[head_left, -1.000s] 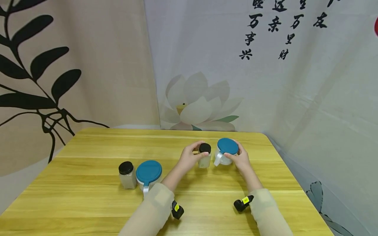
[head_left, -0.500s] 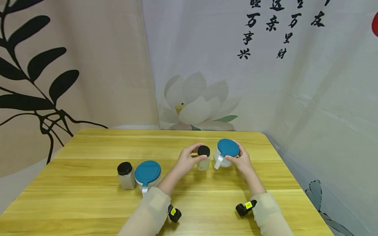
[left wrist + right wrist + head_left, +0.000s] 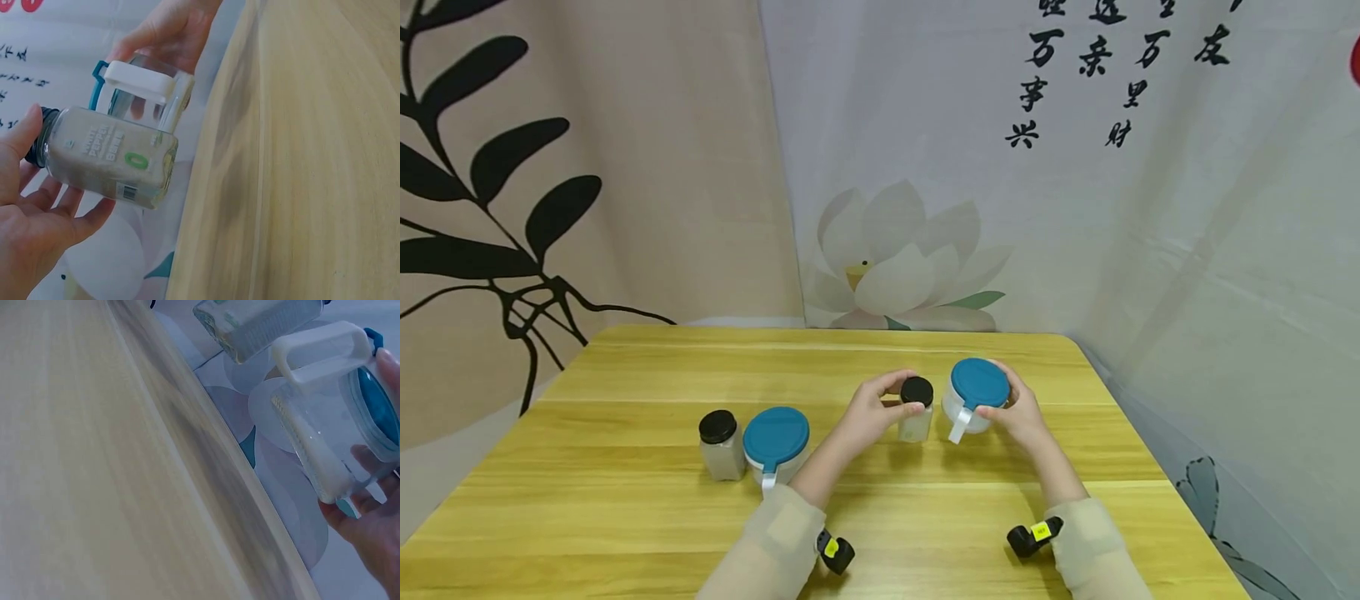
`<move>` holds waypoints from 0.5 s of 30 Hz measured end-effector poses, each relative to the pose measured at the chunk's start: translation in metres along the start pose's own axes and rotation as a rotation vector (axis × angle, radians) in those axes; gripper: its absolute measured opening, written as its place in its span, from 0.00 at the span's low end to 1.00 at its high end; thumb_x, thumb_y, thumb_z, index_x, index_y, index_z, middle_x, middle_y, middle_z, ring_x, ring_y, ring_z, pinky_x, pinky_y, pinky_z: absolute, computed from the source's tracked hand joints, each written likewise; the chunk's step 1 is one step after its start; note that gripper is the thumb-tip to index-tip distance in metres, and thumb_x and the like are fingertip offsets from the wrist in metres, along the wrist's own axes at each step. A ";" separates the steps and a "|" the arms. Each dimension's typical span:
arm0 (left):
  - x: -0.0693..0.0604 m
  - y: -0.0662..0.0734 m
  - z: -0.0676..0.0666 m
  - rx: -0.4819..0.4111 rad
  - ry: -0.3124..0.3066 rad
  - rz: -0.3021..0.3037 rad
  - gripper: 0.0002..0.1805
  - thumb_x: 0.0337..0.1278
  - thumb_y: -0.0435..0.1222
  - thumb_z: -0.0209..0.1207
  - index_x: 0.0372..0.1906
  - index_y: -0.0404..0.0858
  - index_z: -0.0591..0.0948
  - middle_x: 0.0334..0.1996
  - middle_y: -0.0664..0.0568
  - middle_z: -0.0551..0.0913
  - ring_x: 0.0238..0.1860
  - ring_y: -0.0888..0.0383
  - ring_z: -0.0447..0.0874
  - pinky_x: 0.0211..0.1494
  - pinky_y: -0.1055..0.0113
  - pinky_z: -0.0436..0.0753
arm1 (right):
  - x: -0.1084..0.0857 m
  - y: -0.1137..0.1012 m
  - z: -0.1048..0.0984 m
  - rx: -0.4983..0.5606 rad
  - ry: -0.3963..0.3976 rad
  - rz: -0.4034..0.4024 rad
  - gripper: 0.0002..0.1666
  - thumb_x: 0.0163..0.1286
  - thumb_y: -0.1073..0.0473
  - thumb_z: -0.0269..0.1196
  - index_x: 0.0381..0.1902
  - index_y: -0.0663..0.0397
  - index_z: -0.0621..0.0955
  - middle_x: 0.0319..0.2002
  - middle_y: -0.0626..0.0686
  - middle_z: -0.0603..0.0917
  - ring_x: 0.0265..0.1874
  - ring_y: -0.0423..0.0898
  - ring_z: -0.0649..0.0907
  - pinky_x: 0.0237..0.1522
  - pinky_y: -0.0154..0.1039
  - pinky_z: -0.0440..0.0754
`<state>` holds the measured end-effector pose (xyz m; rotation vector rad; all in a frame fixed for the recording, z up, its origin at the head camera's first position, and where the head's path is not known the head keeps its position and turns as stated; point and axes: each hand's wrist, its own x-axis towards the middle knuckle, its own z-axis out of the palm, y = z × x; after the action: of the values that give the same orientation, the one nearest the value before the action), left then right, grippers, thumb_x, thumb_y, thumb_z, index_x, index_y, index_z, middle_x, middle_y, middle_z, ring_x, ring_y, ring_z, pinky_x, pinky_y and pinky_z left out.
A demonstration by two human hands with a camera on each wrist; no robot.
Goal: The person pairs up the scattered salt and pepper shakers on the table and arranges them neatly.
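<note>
My left hand (image 3: pixel 868 412) grips a pepper jar (image 3: pixel 914 423) by its black lid and neck. In the left wrist view, that clear jar (image 3: pixel 109 153) carries a label reading white pepper. My right hand (image 3: pixel 1018 417) holds a clear handled jar (image 3: pixel 962 410) with a blue lid, thumb at the lid's edge near the white handle. Both jars are upright, side by side, a little above the table, with shadows below. The right wrist view shows a little white content in the handled jar (image 3: pixel 312 444). Most of its far-side fingers are hidden in the head view.
On the wooden table (image 3: pixel 625 517), left of my left forearm, stand a second black-lidded jar (image 3: pixel 722 450) and a second blue-lidded jar (image 3: pixel 777 440), close together. My left sleeve partly covers the latter. A printed cloth (image 3: pixel 925 125) hangs behind the table's far edge.
Both hands have drawn slightly toward me with their jars. The left jar also shifted a little left, and the handled jar tilts somewhat more. The two standing jars have stayed put.
</note>
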<state>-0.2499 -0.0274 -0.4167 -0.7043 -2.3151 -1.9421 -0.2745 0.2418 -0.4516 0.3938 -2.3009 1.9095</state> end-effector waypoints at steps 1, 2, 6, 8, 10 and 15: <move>-0.001 0.001 0.000 0.001 -0.003 0.003 0.23 0.53 0.35 0.68 0.56 0.38 0.79 0.42 0.49 0.83 0.47 0.51 0.79 0.51 0.57 0.79 | -0.001 -0.001 0.000 0.009 -0.009 -0.004 0.47 0.54 0.73 0.69 0.70 0.59 0.63 0.63 0.64 0.69 0.56 0.50 0.73 0.54 0.39 0.72; -0.001 0.001 -0.001 0.004 -0.007 0.008 0.23 0.53 0.35 0.68 0.56 0.37 0.79 0.42 0.49 0.83 0.47 0.51 0.79 0.51 0.58 0.79 | -0.002 -0.002 0.000 0.017 -0.019 -0.011 0.47 0.54 0.74 0.69 0.70 0.60 0.62 0.63 0.65 0.69 0.55 0.49 0.73 0.53 0.38 0.73; -0.004 0.003 -0.002 0.020 -0.016 0.029 0.24 0.52 0.34 0.68 0.56 0.36 0.79 0.41 0.49 0.83 0.46 0.50 0.80 0.49 0.59 0.79 | -0.006 -0.003 -0.001 0.030 -0.051 -0.031 0.47 0.54 0.72 0.70 0.70 0.61 0.62 0.63 0.62 0.70 0.55 0.46 0.74 0.51 0.34 0.74; -0.006 0.003 -0.003 0.022 -0.021 0.038 0.24 0.52 0.34 0.68 0.56 0.35 0.79 0.41 0.49 0.83 0.46 0.51 0.80 0.49 0.58 0.79 | -0.007 -0.003 -0.001 0.035 -0.069 -0.042 0.47 0.54 0.72 0.70 0.70 0.60 0.63 0.62 0.60 0.71 0.54 0.46 0.74 0.51 0.35 0.75; -0.007 0.002 -0.004 0.012 -0.026 0.043 0.24 0.52 0.33 0.68 0.56 0.35 0.79 0.42 0.49 0.83 0.46 0.51 0.79 0.50 0.56 0.79 | -0.008 -0.003 -0.002 0.043 -0.087 -0.046 0.47 0.54 0.71 0.71 0.70 0.59 0.63 0.61 0.58 0.72 0.54 0.46 0.74 0.51 0.36 0.75; -0.011 0.001 -0.006 -0.012 -0.022 0.025 0.24 0.52 0.31 0.67 0.57 0.36 0.78 0.42 0.47 0.82 0.47 0.50 0.78 0.53 0.51 0.77 | -0.012 -0.004 -0.002 0.043 -0.125 -0.062 0.48 0.54 0.66 0.73 0.70 0.59 0.63 0.60 0.54 0.73 0.54 0.45 0.75 0.51 0.37 0.76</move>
<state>-0.2410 -0.0363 -0.4175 -0.7557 -2.2967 -1.9496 -0.2619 0.2450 -0.4505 0.5986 -2.2967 1.9596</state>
